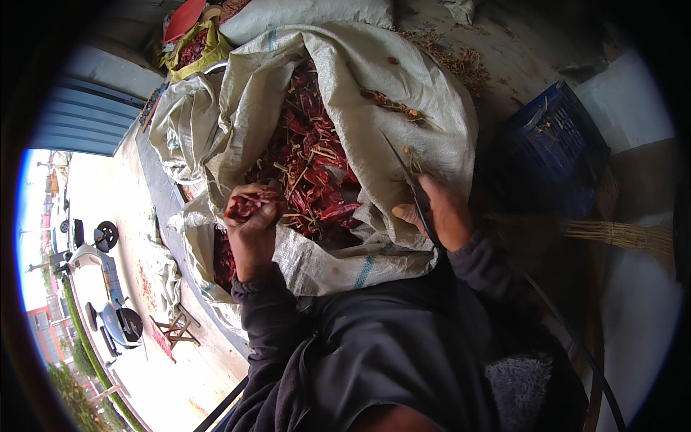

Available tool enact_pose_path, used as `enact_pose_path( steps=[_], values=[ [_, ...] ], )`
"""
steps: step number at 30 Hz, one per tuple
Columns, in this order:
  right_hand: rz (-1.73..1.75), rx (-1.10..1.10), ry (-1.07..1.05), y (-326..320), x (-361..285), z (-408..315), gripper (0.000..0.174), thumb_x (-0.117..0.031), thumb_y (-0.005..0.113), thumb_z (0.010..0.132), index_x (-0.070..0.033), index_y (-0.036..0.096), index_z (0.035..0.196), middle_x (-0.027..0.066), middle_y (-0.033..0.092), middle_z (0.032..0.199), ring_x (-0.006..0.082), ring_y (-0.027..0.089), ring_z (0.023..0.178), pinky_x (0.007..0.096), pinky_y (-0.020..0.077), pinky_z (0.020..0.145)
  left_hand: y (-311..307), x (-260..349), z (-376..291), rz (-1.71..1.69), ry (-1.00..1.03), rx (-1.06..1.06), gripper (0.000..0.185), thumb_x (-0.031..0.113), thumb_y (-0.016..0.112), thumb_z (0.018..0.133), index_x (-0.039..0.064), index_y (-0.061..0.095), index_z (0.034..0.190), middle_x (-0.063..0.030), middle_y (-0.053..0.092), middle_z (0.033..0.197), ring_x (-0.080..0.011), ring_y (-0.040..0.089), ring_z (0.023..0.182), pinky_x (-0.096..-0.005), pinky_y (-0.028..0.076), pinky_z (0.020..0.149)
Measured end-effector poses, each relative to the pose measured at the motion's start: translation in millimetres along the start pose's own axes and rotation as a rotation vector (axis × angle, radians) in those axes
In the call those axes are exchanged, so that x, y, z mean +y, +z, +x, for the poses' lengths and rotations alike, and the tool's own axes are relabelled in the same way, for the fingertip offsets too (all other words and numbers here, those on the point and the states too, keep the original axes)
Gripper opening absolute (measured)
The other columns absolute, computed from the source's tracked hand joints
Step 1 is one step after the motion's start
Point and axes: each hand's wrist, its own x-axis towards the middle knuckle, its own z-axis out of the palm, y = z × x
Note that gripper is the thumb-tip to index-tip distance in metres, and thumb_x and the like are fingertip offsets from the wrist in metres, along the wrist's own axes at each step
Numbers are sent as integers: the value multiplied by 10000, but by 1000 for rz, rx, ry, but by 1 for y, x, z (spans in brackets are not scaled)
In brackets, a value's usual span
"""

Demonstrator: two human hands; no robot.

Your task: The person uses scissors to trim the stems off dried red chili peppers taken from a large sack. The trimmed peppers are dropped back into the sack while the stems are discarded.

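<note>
My left hand (252,243) is closed around a bunch of dried red chilli peppers (243,208), held over the left edge of an opened woven sack. More dried chillies (318,178), several with pale stems, lie in the mouth of this white woven plastic sack (399,75). At the sack's right side, my right hand (445,213) grips a long, dark-bladed cutting tool (406,168), which looks like scissors. Its point is directed up and left, away from me. The fingers hide much of its handle. Stem trimmings (399,105) rest on a fold of the sack.
A blue plastic crate (561,146) stands to the right, near a straw broom (621,233). Beyond the sack are a stuffed white sack (307,16) and a yellow bag of chillies (200,48). Outside at left are a parked scooter (110,286) and a folding stool (175,329).
</note>
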Motion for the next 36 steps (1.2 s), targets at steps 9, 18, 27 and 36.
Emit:
enact_pose_path(
  steps=[9,18,27,36],
  values=[
    [117,-28,112,23,17,5,621,-558,803,857,6,614,1038,241,676,868,439,677,816,461,532,713,-126,55,-57,626,201,899,210,77,728,935,-26,710,1116,-84,743,1051,-166,696,939,-276,544,869],
    [123,-50,60,29,21,5,592,-412,812,909,16,607,1262,219,714,1012,337,693,910,420,538,826,-128,-4,-50,198,194,725,187,-36,679,927,14,671,1107,-80,724,1088,-152,683,977,-268,540,896],
    [168,-109,141,34,37,4,522,-301,791,941,25,589,1294,198,718,1079,298,679,981,404,530,905,-154,-15,-74,251,301,795,202,43,697,960,21,656,1156,-57,699,1062,-127,670,921,-244,543,733],
    [215,-161,119,31,33,7,471,-313,714,1004,35,571,1287,172,712,1090,247,669,995,374,518,907,-212,-4,-96,228,368,1050,284,10,757,906,6,657,1172,-80,721,1076,-159,683,998,-283,538,911]
  ],
)
